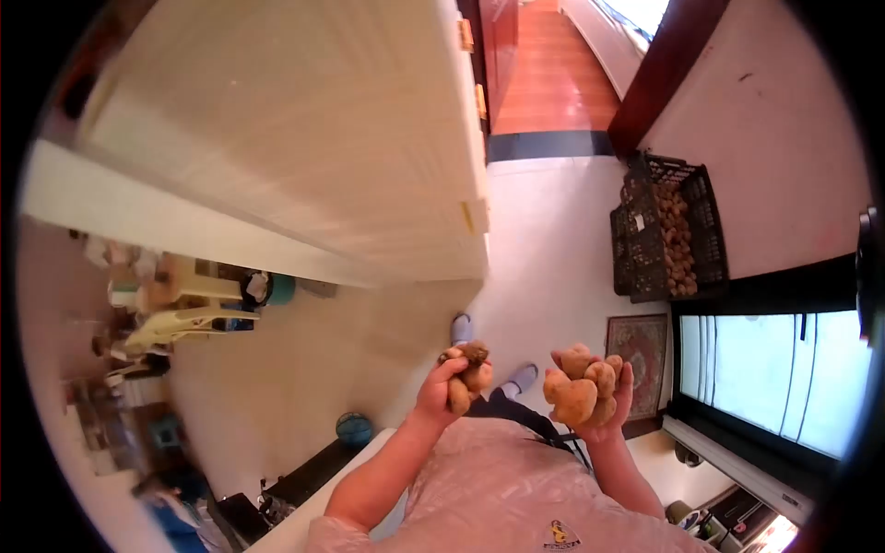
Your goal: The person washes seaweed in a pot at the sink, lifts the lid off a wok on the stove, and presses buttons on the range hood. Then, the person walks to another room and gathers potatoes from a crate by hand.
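My left hand (440,390) is closed around a few potatoes (458,396), one of them darker and dirt-covered at the top. To the right, and apart from it, my right hand (613,411) cups several light brown potatoes (572,398) stacked against the palm and fingers. Both hands are raised in front of my body. Beyond my right hand, a black plastic crate (636,235) stands by the wall with many more potatoes (676,241) inside it.
A big pale door or panel (304,129) fills the upper left. A doorway leads to a wooden floor (553,74) ahead. A patterned mat (636,359) lies right of my feet. Cream chairs (198,323) and a basketball-like ball (353,429) are on the left.
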`<state>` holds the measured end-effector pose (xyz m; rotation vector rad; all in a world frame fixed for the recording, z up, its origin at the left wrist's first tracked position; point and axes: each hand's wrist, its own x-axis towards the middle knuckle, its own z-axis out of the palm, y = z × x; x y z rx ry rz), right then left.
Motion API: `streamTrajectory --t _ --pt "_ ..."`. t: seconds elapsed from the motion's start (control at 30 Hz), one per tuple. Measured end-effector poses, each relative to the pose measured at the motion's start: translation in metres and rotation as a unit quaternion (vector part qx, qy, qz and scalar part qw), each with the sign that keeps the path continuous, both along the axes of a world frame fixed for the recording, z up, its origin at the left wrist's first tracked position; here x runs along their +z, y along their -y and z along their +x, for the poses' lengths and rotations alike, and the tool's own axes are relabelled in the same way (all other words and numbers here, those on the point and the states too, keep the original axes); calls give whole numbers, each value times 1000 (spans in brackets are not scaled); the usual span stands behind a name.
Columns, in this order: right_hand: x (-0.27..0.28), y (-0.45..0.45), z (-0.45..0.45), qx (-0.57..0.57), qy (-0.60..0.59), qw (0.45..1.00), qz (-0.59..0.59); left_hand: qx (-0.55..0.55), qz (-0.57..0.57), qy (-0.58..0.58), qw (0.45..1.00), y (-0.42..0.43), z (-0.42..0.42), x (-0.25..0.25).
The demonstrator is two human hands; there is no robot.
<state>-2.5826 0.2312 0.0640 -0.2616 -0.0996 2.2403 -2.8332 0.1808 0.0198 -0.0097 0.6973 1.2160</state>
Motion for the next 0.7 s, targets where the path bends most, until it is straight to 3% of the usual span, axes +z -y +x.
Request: streamTrajectory --t 0.07,0.1,0.13,0.17,0.23,0.27,0.3,0.37,0.43,0.53,0.57,0.63,0.7 --pt "-6 11 -10 -13 7 999 -36 95 -130 -47 986 21 -29 -20" --pt "-10 16 -13 -14 15 998 -62 106 -118 40 986 41 -62 -55" --pt "-13 19 -19 -26 31 998 -51 173 -187 -50 966 48 -81 -55" --pt "-16 22 -26 -31 9 999 -43 248 -267 -51 930 54 -110 -59" --pt "-33 26 -41 -84 33 996 -10 247 -117 -23 962 97 -202 -91" --pt "-25 25 -53 -56 -26 998 -16 268 -107 -96 953 104 -244 -82" --pt "-29 25 -64 -66 -24 998 -5 336 -237 -160 897 104 -287 -72" --pt "-32 28 -89 -92 -34 995 1 371 -187 -135 900 121 -411 -96" --pt "-38 29 -118 -117 -77 990 -28 459 -252 -294 800 107 -502 -97" --pt "-42 24 -151 -170 -86 980 -63 450 -339 -297 771 112 -573 -100" --pt "-45 24 -157 -175 -87 979 -55 336 -260 -244 872 115 -566 -90" --pt "-46 25 -170 -177 -109 977 -51 170 -206 -283 921 109 -538 -103" --pt "-52 27 -177 -187 -102 975 -61 120 -271 -420 858 77 -453 -90"
